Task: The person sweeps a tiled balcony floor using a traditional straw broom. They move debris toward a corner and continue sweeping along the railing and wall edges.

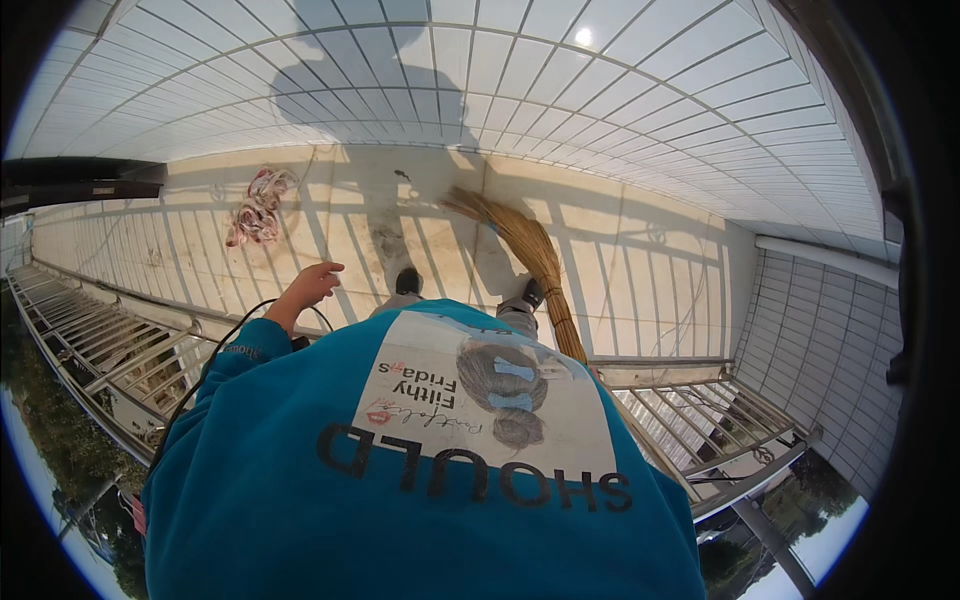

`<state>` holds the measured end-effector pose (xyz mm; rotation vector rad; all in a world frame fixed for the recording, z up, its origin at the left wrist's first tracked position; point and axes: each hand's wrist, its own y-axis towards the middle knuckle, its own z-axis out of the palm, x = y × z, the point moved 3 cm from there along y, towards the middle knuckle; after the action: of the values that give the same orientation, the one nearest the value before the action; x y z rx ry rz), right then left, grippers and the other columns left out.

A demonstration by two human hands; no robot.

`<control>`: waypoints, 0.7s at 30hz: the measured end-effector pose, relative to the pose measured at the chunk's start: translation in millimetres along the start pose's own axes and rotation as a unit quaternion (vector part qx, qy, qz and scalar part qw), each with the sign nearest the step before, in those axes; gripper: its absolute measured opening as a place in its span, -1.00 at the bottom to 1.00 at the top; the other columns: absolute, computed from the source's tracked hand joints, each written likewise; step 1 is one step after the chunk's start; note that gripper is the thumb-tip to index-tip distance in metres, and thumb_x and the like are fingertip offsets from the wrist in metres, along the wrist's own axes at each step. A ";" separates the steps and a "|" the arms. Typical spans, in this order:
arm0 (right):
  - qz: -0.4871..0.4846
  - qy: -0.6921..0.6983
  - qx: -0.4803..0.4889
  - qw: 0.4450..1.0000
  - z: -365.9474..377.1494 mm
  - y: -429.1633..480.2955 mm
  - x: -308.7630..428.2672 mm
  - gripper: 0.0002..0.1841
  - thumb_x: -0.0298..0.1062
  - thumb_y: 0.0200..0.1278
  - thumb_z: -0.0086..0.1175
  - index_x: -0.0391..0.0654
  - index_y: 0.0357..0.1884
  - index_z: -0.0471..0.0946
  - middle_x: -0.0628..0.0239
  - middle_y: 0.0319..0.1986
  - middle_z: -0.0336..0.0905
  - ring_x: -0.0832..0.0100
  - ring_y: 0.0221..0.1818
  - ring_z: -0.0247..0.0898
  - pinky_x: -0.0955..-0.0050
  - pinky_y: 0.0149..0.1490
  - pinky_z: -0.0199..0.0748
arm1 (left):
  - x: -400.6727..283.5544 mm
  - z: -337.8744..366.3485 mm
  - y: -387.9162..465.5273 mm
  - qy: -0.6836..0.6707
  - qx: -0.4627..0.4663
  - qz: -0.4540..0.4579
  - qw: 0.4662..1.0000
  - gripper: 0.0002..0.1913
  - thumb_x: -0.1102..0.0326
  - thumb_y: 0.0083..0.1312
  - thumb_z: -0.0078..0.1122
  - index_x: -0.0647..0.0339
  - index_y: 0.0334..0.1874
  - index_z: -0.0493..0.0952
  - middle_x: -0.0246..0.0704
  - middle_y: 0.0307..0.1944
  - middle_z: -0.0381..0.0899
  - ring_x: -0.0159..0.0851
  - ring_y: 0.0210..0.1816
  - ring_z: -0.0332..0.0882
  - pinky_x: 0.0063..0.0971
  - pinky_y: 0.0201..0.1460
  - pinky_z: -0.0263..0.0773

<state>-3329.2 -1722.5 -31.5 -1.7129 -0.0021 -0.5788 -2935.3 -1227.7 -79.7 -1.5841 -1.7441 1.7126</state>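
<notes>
My left hand (313, 285) is held out over the tiled floor, fingers slightly bent and apart, with nothing in it. A straw broom (536, 251) stands at my right side, its bristles angled to the upper left over the floor and its bound neck running down behind my blue sweatshirt. My right hand is out of view, so what holds the broom is hidden. A crumpled reddish and white cloth (259, 214) lies on the floor beyond my left hand. A small dark bit of debris (403, 175) lies near the wall.
A white tiled wall (525, 82) curves across the front, with a gray tiled wall (817, 330) at the right. Metal railings (97, 337) run behind me on both sides. A dark ledge (82, 180) juts in at the left. My shoes (409, 281) are on the floor.
</notes>
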 end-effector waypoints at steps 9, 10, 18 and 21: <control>0.007 0.179 -0.047 0.983 77.5 -53.8 24.9 -0.11 -0.49 0.03 0.05 0.04 0.44 -0.11 0.20 -0.26 0.43 0.46 -0.42 0.42 0.52 -0.37 0.47 | 97.6 -76.1 -23.0 -0.184 -0.062 -0.031 0.980 -0.59 0.37 0.23 -0.05 0.17 0.17 0.42 -0.24 -0.26 0.57 -0.39 -0.45 0.44 -0.51 -0.48 0.33; 0.008 0.180 -0.027 0.983 82.3 -41.3 31.7 -0.12 -0.47 0.03 0.04 0.04 0.44 -0.11 0.20 -0.29 0.42 0.44 -0.43 0.42 0.51 -0.38 0.47 | 97.4 -74.3 -28.0 -0.180 -0.041 -0.029 0.982 -0.57 0.35 0.21 -0.01 0.16 0.17 0.42 -0.27 -0.24 0.57 -0.38 -0.42 0.46 -0.53 -0.41 0.35; 0.024 0.121 0.053 0.991 151.6 54.4 43.0 -0.16 -0.44 0.05 0.03 0.10 0.41 -0.07 0.20 -0.38 0.41 0.41 -0.49 0.41 0.49 -0.46 0.45 | 103.6 -63.7 -62.0 -0.060 -0.018 -0.015 0.998 -0.56 0.28 0.20 0.06 0.12 0.17 0.43 -0.38 -0.29 0.57 -0.43 -0.36 0.50 -0.53 -0.38 0.41; 0.023 0.099 0.039 0.994 161.8 29.0 30.9 -0.18 -0.42 0.05 0.02 0.12 0.39 -0.06 0.20 -0.41 0.40 0.40 -0.52 0.41 0.49 -0.49 0.44 | 110.3 -98.6 -54.5 -0.043 -0.016 -0.052 0.998 -0.55 0.30 0.18 0.05 0.14 0.16 0.43 -0.37 -0.32 0.56 -0.40 -0.37 0.52 -0.50 -0.40 0.41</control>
<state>-3232.7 -1589.8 -64.2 -1.5707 0.1542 -0.7037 -2930.5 -1071.3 -61.0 -1.4242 -1.8675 1.7367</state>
